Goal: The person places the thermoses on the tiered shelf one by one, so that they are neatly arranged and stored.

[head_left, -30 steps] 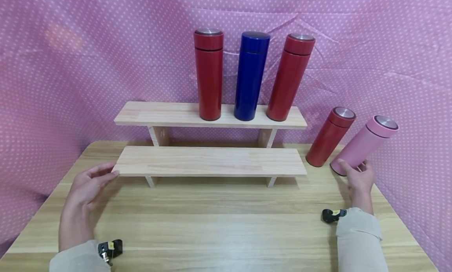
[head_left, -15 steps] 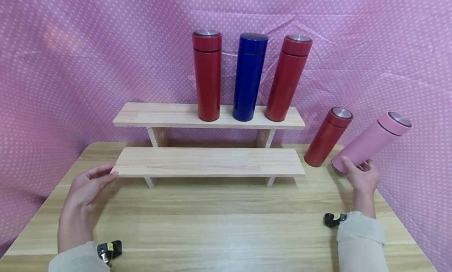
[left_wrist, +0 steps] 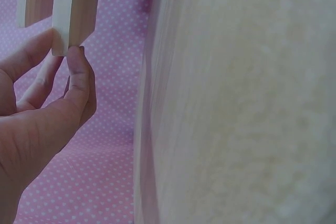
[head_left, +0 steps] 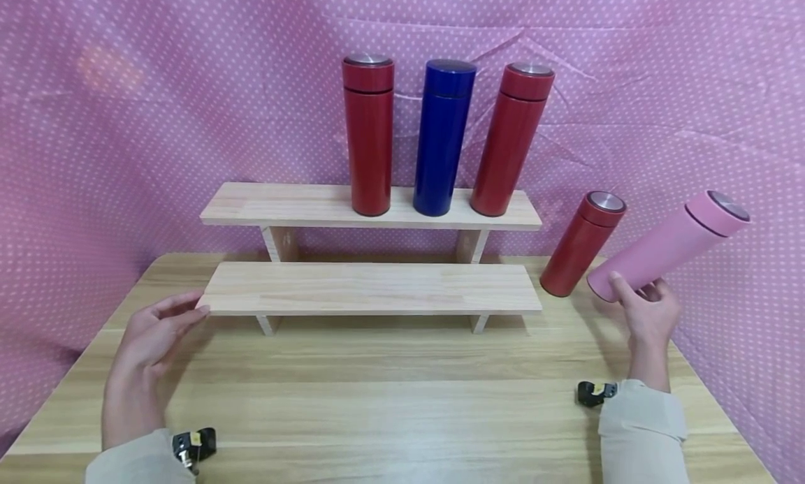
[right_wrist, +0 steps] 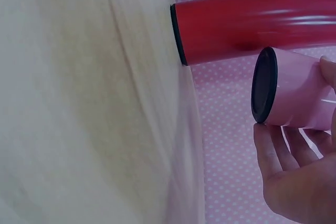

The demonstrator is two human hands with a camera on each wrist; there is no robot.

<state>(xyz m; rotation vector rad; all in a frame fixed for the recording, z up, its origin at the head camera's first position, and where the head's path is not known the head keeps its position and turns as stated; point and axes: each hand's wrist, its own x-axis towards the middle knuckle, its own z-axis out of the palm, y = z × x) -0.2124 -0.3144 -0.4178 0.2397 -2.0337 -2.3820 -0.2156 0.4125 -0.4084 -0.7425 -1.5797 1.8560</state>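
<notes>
My right hand [head_left: 652, 318] grips a pink thermos bottle [head_left: 666, 250] near its bottom, thumb on one side and fingers on the other. The bottle leans to the right, its steel-topped lid outward. In the right wrist view its dark base [right_wrist: 264, 85] shows, raised off the table. Just left of it a red thermos bottle [head_left: 583, 244] stands on the table. At the other side, my left hand [head_left: 151, 336] pinches the left end of the lower wooden shelf [head_left: 371, 288] between thumb and fingers, as the left wrist view of the board end [left_wrist: 64, 19] shows.
On the upper wooden shelf [head_left: 277, 203] stand a red bottle [head_left: 370, 142], a blue bottle [head_left: 444, 142] and another red bottle [head_left: 512, 145]. The wooden table [head_left: 377, 400] reaches back to a pink dotted cloth [head_left: 189, 107] hanging behind and at the sides.
My right hand has lifted the pink thermos bottle, shifting slightly right and tilting it further right. My left hand stays at the shelf end.
</notes>
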